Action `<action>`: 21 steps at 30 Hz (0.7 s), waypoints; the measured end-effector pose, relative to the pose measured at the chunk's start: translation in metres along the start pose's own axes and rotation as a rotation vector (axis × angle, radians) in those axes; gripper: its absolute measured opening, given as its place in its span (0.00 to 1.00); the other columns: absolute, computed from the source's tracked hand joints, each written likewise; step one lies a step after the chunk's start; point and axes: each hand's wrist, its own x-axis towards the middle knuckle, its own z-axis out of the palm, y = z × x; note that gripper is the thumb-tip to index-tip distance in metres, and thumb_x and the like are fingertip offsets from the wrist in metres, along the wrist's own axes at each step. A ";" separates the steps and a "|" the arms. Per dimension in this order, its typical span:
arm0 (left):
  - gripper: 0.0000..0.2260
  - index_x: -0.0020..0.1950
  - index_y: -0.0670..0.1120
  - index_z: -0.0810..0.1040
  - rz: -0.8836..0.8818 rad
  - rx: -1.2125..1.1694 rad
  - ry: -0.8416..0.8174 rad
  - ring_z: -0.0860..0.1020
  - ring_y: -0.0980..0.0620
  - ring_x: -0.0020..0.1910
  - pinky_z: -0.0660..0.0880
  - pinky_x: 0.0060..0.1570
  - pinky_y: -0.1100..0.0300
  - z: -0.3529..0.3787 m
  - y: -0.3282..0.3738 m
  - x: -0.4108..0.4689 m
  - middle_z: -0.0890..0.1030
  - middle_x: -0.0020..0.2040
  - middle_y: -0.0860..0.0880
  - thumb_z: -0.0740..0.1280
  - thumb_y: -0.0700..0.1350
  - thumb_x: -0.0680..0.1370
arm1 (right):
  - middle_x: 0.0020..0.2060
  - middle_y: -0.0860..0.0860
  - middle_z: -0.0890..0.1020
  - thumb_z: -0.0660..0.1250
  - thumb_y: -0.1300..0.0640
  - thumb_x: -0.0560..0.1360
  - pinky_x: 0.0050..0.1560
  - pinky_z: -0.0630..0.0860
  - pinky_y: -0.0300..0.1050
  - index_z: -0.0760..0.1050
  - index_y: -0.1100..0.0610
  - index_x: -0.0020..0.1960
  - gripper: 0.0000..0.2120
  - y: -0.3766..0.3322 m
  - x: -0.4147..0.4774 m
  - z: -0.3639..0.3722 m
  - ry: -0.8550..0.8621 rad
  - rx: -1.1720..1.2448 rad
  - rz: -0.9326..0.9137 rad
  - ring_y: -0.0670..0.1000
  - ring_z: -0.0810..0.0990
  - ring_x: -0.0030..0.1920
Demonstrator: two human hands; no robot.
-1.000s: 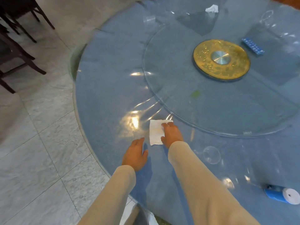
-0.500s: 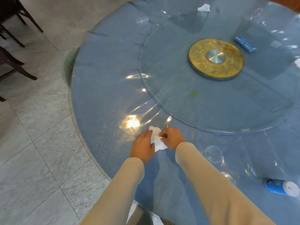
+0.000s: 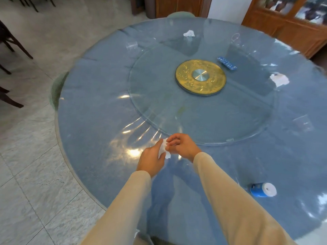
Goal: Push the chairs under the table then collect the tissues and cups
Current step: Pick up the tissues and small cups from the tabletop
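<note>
A white tissue (image 3: 164, 149) is crumpled between my left hand (image 3: 151, 160) and my right hand (image 3: 182, 145), just above the near part of the round blue table (image 3: 92, 124). Both hands pinch it. Another crumpled tissue (image 3: 189, 33) lies at the far side, and a third tissue (image 3: 279, 79) lies at the right. A clear plastic cup (image 3: 132, 46) stands at the far left of the table. A second clear cup (image 3: 235, 38) stands at the far right. A third clear cup (image 3: 303, 123) is faint at the right.
A glass turntable (image 3: 159, 103) with a gold centre disc (image 3: 200, 77) fills the table's middle. A small blue box (image 3: 226, 62) lies on it. A blue tissue roll (image 3: 263, 190) lies near right. Dark chairs (image 3: 10, 41) stand on the left floor. Green chair backs (image 3: 56, 89) sit at the table's edge.
The flat tissue was lifted off the table and bunched up between both hands. The view rose, bringing the far side of the table and the cabinets into sight.
</note>
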 end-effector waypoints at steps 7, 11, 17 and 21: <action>0.08 0.54 0.50 0.85 -0.052 -0.177 0.082 0.80 0.50 0.43 0.70 0.40 0.62 0.028 0.034 -0.019 0.83 0.42 0.52 0.68 0.48 0.78 | 0.47 0.60 0.85 0.74 0.68 0.70 0.58 0.80 0.55 0.80 0.58 0.49 0.10 0.023 -0.032 -0.030 0.022 0.137 0.028 0.57 0.85 0.49; 0.08 0.50 0.45 0.85 -0.135 -0.083 0.092 0.77 0.46 0.40 0.68 0.36 0.64 0.035 0.036 -0.026 0.83 0.42 0.45 0.66 0.42 0.79 | 0.63 0.52 0.80 0.75 0.53 0.72 0.64 0.73 0.49 0.77 0.52 0.65 0.23 0.048 -0.041 -0.048 0.232 -0.528 -0.036 0.55 0.77 0.64; 0.10 0.58 0.44 0.85 -0.260 -0.104 0.114 0.82 0.43 0.50 0.77 0.51 0.58 0.040 0.031 -0.041 0.84 0.52 0.43 0.65 0.41 0.80 | 0.75 0.52 0.63 0.79 0.42 0.66 0.66 0.72 0.55 0.63 0.50 0.76 0.44 0.087 -0.043 -0.055 0.188 -0.762 0.121 0.60 0.67 0.72; 0.10 0.53 0.43 0.86 -0.301 -0.120 0.160 0.82 0.45 0.47 0.74 0.45 0.62 0.029 0.021 -0.045 0.84 0.48 0.44 0.64 0.38 0.80 | 0.65 0.55 0.76 0.77 0.45 0.67 0.60 0.74 0.50 0.73 0.56 0.67 0.33 0.084 -0.038 -0.047 0.227 -0.744 0.119 0.59 0.75 0.64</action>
